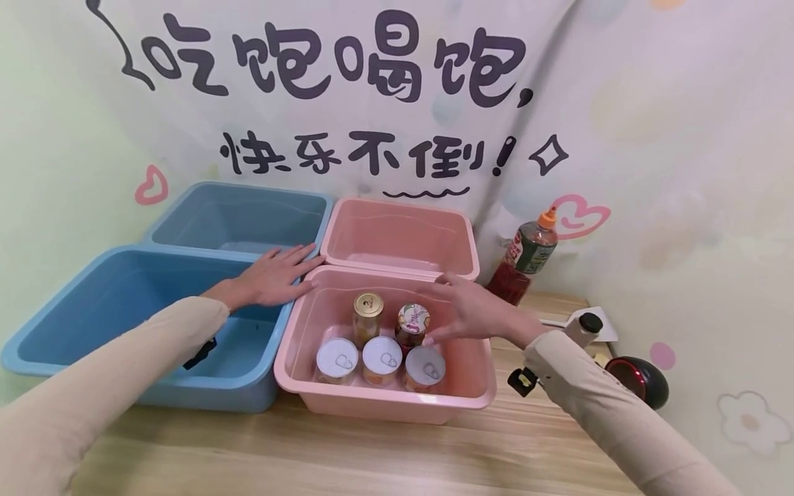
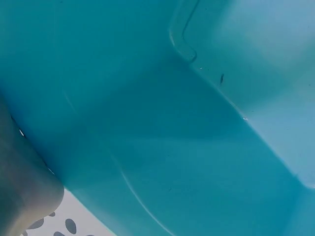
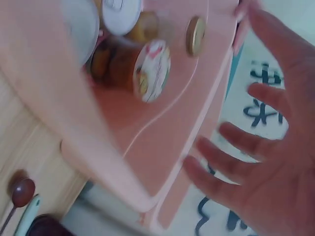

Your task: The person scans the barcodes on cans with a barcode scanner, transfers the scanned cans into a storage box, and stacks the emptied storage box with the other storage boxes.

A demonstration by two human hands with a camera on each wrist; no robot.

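Note:
My left hand (image 1: pixel 276 275) lies flat, fingers extended, over the rims where the blue bins meet the pink ones. Above the right part of the front pink bin (image 1: pixel 384 412) hovers my right hand (image 1: pixel 474 310), holding nothing; the right wrist view shows its fingers spread. Inside that bin stand a gold can (image 1: pixel 369 317), a jar with a patterned lid (image 1: pixel 412 324) and three short cans with white pull-tab lids, one being the middle can (image 1: pixel 382 358). The jar (image 3: pixel 128 69) is the thing nearest my right hand. In the left wrist view, only blue bin wall and part of the hand appear.
A large blue bin (image 1: pixel 143 389) stands at left, with a smaller blue bin (image 1: pixel 242 213) and a small pink bin (image 1: pixel 400 231) behind. On the right are a red-filled bottle (image 1: pixel 524 258) with an orange cap, a black-and-red rounded object (image 1: pixel 645 382) and a dark-capped container (image 1: pixel 586 327).

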